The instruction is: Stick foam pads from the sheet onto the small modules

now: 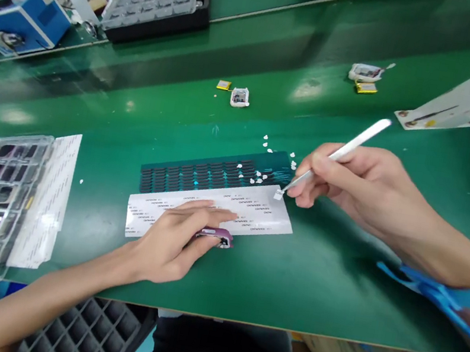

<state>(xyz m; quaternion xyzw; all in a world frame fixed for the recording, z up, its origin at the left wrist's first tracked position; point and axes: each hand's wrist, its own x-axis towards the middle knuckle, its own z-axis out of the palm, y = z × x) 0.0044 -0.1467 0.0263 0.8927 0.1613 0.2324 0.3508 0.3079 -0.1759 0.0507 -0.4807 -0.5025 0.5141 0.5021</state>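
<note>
Head view: a purple case sits between closed left fingers near the worktop's front edge; right fingers pinch tweezers.

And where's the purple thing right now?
In the head view, the purple piece is near the middle, held in the left hand beside the thumb, at the lower edge of the white printed sheet.

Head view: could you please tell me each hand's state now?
Left hand: holding a small purple device.
Right hand: closed around silver tweezers.
</note>
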